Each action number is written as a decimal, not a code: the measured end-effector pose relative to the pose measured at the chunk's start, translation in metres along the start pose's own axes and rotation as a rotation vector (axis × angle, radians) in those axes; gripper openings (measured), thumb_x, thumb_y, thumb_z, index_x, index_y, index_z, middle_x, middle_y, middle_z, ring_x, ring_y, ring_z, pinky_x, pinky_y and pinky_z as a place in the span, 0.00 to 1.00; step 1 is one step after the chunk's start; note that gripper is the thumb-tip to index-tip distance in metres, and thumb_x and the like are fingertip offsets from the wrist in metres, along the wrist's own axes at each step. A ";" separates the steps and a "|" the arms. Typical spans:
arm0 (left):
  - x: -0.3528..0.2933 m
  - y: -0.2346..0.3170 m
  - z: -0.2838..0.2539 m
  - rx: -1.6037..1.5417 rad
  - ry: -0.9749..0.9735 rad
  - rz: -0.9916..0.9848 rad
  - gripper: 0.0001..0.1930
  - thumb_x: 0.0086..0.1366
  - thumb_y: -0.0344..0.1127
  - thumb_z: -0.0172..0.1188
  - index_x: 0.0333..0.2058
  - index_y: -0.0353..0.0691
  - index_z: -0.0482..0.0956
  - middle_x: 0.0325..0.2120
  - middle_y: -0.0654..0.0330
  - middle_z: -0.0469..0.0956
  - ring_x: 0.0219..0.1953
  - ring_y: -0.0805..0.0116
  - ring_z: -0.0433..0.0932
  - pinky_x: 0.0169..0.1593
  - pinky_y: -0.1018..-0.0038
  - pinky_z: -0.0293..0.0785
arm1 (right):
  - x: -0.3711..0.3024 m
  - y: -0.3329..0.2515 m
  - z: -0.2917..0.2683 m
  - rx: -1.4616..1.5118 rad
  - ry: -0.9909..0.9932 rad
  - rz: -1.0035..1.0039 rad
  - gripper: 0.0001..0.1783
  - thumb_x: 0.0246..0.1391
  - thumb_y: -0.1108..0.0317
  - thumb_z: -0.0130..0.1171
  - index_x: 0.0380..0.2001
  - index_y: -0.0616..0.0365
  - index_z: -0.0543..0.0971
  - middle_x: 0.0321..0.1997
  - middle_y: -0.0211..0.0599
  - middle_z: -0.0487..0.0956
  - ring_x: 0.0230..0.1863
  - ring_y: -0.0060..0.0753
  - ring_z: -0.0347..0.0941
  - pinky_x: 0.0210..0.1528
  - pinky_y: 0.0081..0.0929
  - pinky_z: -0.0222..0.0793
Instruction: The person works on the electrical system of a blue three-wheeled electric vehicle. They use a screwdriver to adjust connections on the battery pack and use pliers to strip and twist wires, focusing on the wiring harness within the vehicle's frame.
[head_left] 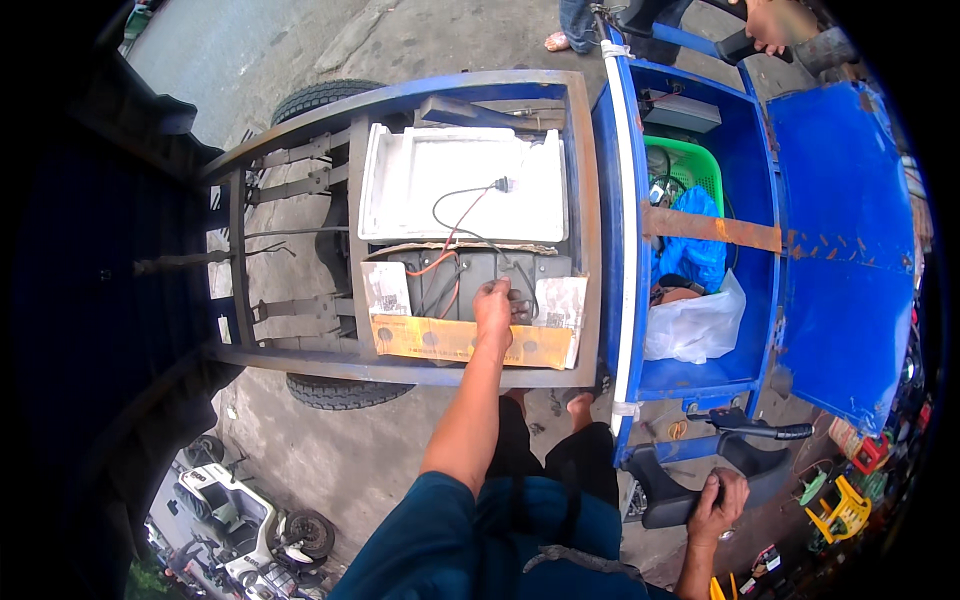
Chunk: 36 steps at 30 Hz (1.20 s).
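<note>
On battery (455, 280), left hand (493, 305) closed.

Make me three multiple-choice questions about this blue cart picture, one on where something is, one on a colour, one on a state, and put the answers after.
1. Where does the person's left hand rest?
A. on the wiring of the dark batteries in the open frame
B. on the green basket
C. on a tyre

2. What colour is the basket inside the blue compartment?
A. red
B. green
C. white

3. How does the compartment's lid stand?
A. shut flat
B. swung open to the side
C. removed and lying on the ground

Answers: 1 A, the fingers sit among the cables atop the batteries. 2 B, its lattice wall shows bright green behind the blue bag. 3 B, the lid hangs open, exposing the bags inside, while the right hand grips the black seat.
</note>
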<state>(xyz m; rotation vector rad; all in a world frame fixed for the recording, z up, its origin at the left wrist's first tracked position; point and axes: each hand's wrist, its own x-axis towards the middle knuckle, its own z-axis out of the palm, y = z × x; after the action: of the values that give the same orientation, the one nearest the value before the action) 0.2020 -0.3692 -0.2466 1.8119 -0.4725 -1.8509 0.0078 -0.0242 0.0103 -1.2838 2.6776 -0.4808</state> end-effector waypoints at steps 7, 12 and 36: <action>0.054 0.009 0.017 0.653 0.294 0.394 0.23 0.54 0.47 0.65 0.37 0.28 0.82 0.36 0.39 0.81 0.39 0.49 0.81 0.45 0.63 0.74 | 0.000 0.003 0.000 -0.006 0.011 0.011 0.05 0.55 0.72 0.55 0.34 0.61 0.77 0.34 0.42 0.79 0.37 0.45 0.73 0.45 0.39 0.63; 0.083 0.009 0.015 0.701 0.275 0.279 0.22 0.54 0.43 0.65 0.37 0.26 0.81 0.34 0.43 0.82 0.38 0.51 0.81 0.43 0.63 0.74 | -0.002 0.003 0.002 0.014 0.008 0.018 0.05 0.54 0.72 0.56 0.33 0.61 0.77 0.34 0.41 0.79 0.38 0.46 0.74 0.47 0.39 0.63; -0.075 0.041 -0.044 0.761 0.010 0.547 0.18 0.60 0.41 0.59 0.24 0.27 0.77 0.17 0.56 0.75 0.21 0.69 0.71 0.29 0.70 0.68 | -0.003 0.008 -0.007 0.072 0.205 -0.009 0.07 0.49 0.72 0.62 0.32 0.58 0.77 0.31 0.38 0.78 0.34 0.43 0.72 0.44 0.39 0.64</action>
<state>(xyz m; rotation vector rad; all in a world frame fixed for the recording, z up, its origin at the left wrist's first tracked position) 0.2492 -0.3550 -0.1636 1.8395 -1.6528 -1.3529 0.0019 -0.0156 0.0144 -1.2926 2.7883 -0.7403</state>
